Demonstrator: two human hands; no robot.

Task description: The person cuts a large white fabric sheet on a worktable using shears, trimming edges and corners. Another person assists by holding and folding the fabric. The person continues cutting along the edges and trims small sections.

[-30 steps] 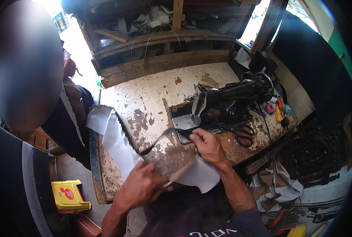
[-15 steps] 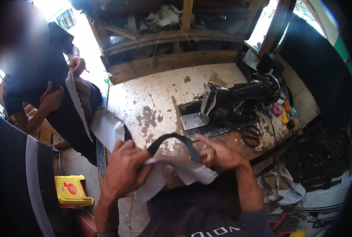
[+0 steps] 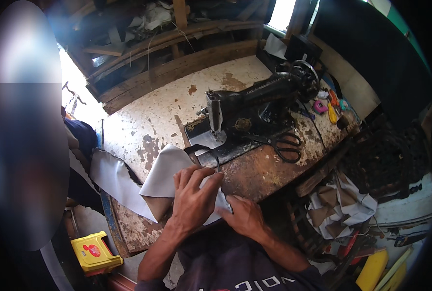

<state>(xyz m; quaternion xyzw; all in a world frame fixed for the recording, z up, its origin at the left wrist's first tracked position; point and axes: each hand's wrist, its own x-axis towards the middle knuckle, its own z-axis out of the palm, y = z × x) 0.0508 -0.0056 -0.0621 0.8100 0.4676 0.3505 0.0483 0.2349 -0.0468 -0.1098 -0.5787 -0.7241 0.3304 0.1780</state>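
A pale grey sheet of material with a brown underside lies folded at the front of the worktable. Bent over its near end, my left hand is closed on it. My right hand pinches the sheet's edge just to the right, low at the table's front edge. A thin black strip loops out beyond my left fingers, its far part by the metal plate of the black sewing machine. Leftward, a longer run of pale material with a dark edge reaches the table's left side.
Black scissors lie right of the machine bed. Behind them sit a pink tape measure and small coloured items. Crumpled scraps are heaped at lower right. A yellow stool stands lower left, near another person, mostly blurred.
My hands have come closer together and lower over the material; the black loop, raised before, now lies near the machine plate. The view has shifted, and the person at left appears nearer.
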